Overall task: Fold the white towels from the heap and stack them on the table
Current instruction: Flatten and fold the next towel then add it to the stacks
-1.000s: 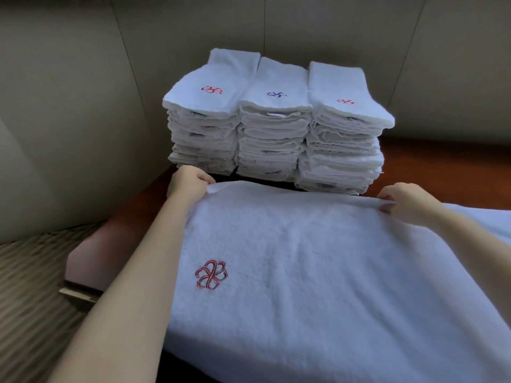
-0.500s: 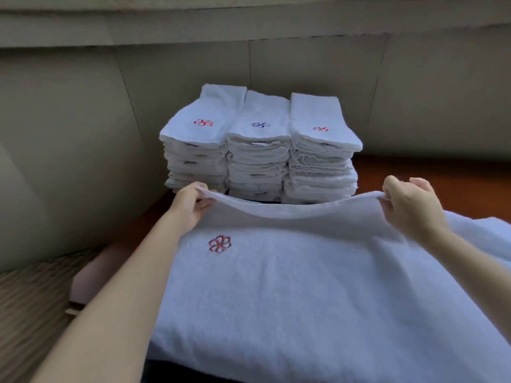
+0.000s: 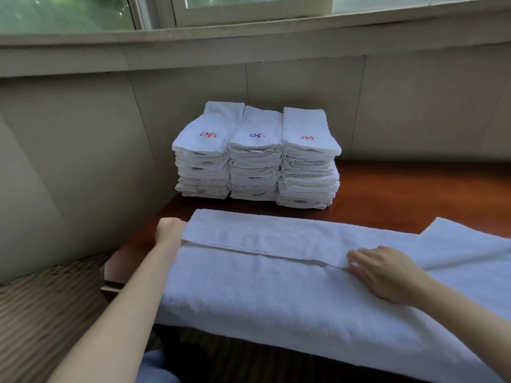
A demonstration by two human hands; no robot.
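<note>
hand and arm pose

left arm: bare forearm extends from the lower left, up and forward. left hand (image 3: 170,231) is curled into a fist, knuckles up, gripping the towel (image 3: 276,286) at its left end.

right arm: bare forearm enters from the right edge, angled toward the centre. right hand (image 3: 387,272) lies palm down, fingers (image 3: 359,261) straight and slightly spread, pressing flat on the towel at the folded edge.
</note>
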